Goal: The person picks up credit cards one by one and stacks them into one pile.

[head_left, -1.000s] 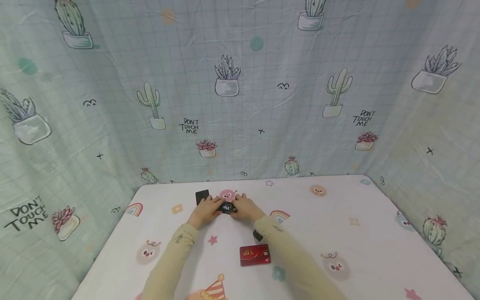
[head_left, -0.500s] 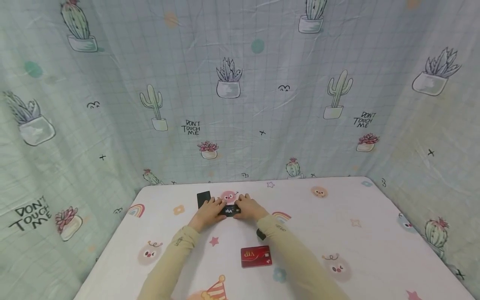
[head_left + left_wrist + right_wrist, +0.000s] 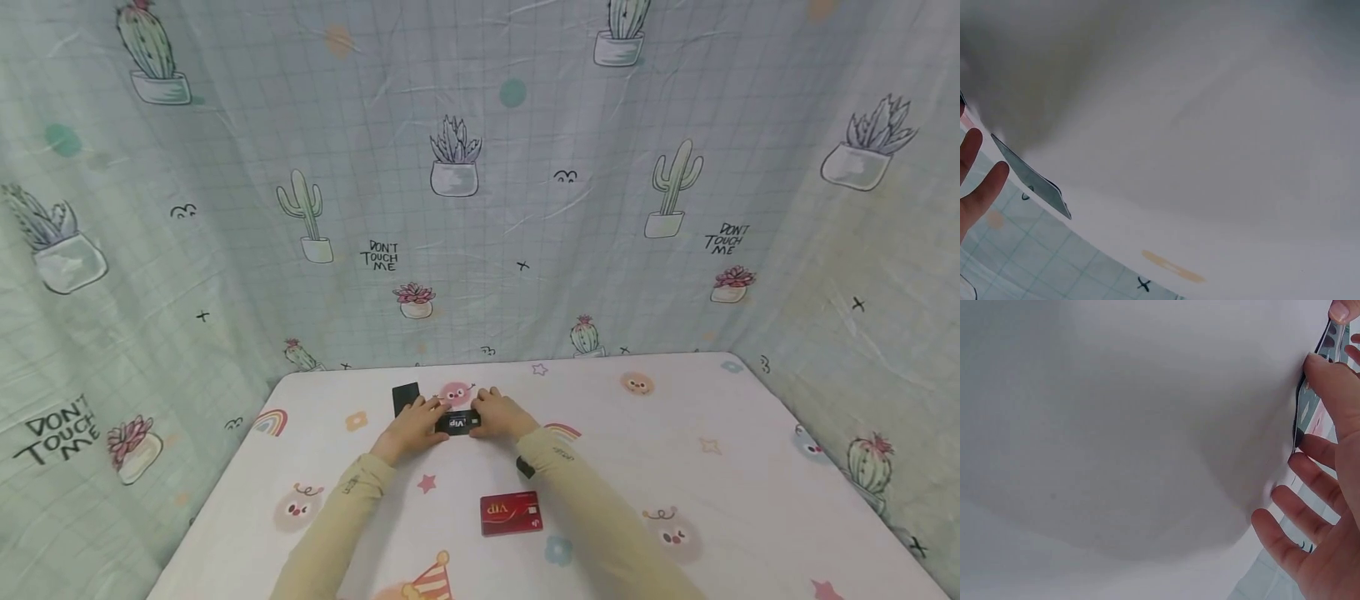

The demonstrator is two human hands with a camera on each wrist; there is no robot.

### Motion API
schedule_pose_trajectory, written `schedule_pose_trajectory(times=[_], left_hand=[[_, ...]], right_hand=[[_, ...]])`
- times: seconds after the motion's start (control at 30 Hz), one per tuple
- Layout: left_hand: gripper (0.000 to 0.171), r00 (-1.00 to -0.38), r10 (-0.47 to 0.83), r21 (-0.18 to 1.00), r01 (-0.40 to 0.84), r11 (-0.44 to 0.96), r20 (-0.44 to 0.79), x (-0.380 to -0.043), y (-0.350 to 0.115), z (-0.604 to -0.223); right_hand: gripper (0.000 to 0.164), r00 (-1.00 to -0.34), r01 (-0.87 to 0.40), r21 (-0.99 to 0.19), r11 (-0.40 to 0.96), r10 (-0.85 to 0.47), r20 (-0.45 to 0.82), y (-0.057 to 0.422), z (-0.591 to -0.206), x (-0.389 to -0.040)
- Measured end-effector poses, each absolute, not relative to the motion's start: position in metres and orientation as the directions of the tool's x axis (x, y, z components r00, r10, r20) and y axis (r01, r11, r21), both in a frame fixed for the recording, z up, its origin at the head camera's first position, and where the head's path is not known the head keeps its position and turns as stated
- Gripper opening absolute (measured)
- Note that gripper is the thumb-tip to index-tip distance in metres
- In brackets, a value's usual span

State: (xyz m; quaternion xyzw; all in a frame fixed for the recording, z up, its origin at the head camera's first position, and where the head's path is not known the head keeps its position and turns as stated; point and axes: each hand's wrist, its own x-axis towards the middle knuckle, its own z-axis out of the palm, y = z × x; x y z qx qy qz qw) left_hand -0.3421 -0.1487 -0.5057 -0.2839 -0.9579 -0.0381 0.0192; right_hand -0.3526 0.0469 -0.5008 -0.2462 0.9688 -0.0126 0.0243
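In the head view, both hands are at the far side of the table on a black VIP card. My left hand grips its left end, and my right hand pinches its right end between thumb and fingers. The right wrist view shows that card edge-on, low over the tabletop, its long edge at the right thumb. Just beyond the left hand lies a second dark card, partly hidden by the fingers. In the left wrist view this dark card lies flat beside two fingertips.
A red VIP card lies nearer the front, between the forearms. Beside the right sleeve is a small black object, partly covered. The white patterned table ends at a cactus-print curtain behind and at both sides.
The black VIP card between the hands has turned from slightly slanted to nearly level with the far table edge. Both hands keep hold of it. The head view has shifted slightly.
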Motion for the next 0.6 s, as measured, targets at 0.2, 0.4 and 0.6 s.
schedule_pose_trajectory(times=[0.2, 0.4, 0.6], left_hand=[[0.059, -0.838, 0.544, 0.097, 0.546, 0.832, 0.049, -0.3401, -0.1502, -0.5062], [0.060, -0.836, 0.546, 0.074, 0.548, 0.833, 0.057, -0.3424, -0.1503, -0.5104], [0.061, -0.831, 0.551, 0.062, 0.555, 0.829, 0.072, -0.3436, -0.1510, -0.5130]], right_hand=[[0.056, -0.876, -0.478, -0.038, 0.878, -0.479, -0.049, 0.0458, -0.4997, -0.3509], [0.055, -0.860, -0.509, -0.016, 0.860, -0.509, -0.010, 0.0469, -0.5025, -0.3513], [0.052, -0.856, -0.517, 0.001, 0.856, -0.517, 0.018, 0.0474, -0.5058, -0.3523]])
